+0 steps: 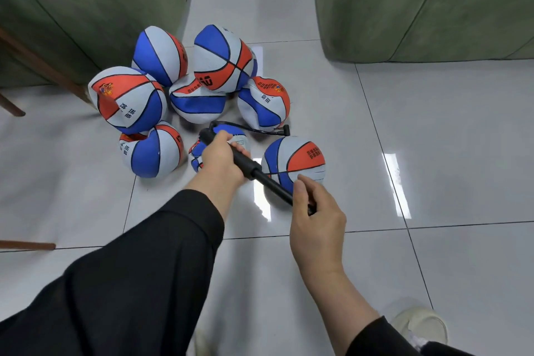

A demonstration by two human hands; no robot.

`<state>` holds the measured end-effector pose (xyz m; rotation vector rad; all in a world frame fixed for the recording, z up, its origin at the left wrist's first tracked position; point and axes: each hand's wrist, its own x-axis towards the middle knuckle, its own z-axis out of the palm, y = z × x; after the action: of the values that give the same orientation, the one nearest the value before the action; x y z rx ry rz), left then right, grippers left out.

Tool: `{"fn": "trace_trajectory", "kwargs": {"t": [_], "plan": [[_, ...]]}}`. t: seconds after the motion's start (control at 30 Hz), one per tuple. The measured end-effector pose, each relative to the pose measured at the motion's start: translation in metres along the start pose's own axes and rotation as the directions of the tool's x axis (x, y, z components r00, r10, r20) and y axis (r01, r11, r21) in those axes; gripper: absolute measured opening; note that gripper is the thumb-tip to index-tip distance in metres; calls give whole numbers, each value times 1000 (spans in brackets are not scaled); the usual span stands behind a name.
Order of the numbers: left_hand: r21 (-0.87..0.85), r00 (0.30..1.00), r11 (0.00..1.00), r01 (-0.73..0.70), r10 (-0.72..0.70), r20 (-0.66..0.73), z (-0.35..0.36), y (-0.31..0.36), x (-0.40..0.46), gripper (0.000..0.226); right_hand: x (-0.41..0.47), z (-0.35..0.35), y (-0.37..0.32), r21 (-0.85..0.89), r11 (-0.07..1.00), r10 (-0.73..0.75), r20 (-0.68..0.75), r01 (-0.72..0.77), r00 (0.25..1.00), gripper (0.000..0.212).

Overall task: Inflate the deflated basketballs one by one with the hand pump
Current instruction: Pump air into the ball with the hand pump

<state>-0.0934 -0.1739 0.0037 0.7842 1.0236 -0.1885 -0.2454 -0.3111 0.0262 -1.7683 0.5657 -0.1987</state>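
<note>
- Progress: looks early. Balls (208,101) piled on floor (433,153) by sofa (86,9), most dented/flat; one near ball (294,165) looks rounder, maybe done.
- Hose (254,130) end lies loose, not in any ball, I think.
- Pump (248,166) held above floor; long axis diagonal, nozzle end far-left, handle near-right.
- Left hand (222,159) wraps barrel; right hand (316,211) grips handle, rod pulled out.

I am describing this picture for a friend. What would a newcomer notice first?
A cluster of red, white and blue basketballs on the grey tiled floor, most dented. In front, the left hand grips a black hand pump while the right hand holds its handle.
</note>
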Motion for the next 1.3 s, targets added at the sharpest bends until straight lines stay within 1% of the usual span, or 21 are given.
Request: {"fn": "trace_trajectory", "kwargs": {"t": [0.17,0.27,0.33,0.4,0.5,0.6,0.67,0.73,0.8,0.9,1.03,1.13,1.17,1.23,1.3], "plan": [[-23,998,1000,7,-6,55,5,-45,-25,10,2,7,3,0,1000,4,-20,-4,1000,37],[0,996,999,-38,37,86,14,-70,-46,8,5,10,5,0,1000,2,-52,-2,999,37],[14,994,997,-74,72,77,18,-77,-54,12,7,12,7,-2,1000,27,-61,-27,998,38],[25,995,997,-78,76,64,17,-77,-55,13,8,14,8,-25,999,33,-37,-34,999,37],[29,996,998,-49,47,70,17,-71,-54,5,6,15,8,-28,999,23,-10,-23,1000,36],[102,989,990,-96,83,119,21,-58,-47,5,2,8,8,-2,999,33,-11,-33,999,31],[99,986,988,-115,101,133,22,-38,-36,8,1,2,7,34,999,40,-34,-39,999,24],[68,990,992,-104,96,106,17,-17,-22,11,0,-2,7,56,998,39,-36,-37,999,19],[62,992,992,-111,107,59,11,-9,-13,10,-1,-2,8,57,998,41,-17,-40,999,20],[44,994,993,-107,105,39,10,-21,-17,9,0,2,11,38,999,34,-25,-33,999,29],[31,993,996,-89,86,86,16,-52,-38,9,3,10,12,32,999,37,-49,-35,998,38],[48,985,988,-146,140,104,24,-72,-54,9,7,12,11,40,999,40,-78,-37,996,46],[54,981,984,-173,167,101,26,-77,-57,10,9,11,12,47,998,47,-93,-43,995,44],[66,974,974,-216,210,88,28,-80,-60,15,12,10,12,62,996,72,-104,-66,992,33],[77,973,972,-222,215,88,27,-80,-60,16,11,8,13,52,996,77,-92,-72,993,30]]}}
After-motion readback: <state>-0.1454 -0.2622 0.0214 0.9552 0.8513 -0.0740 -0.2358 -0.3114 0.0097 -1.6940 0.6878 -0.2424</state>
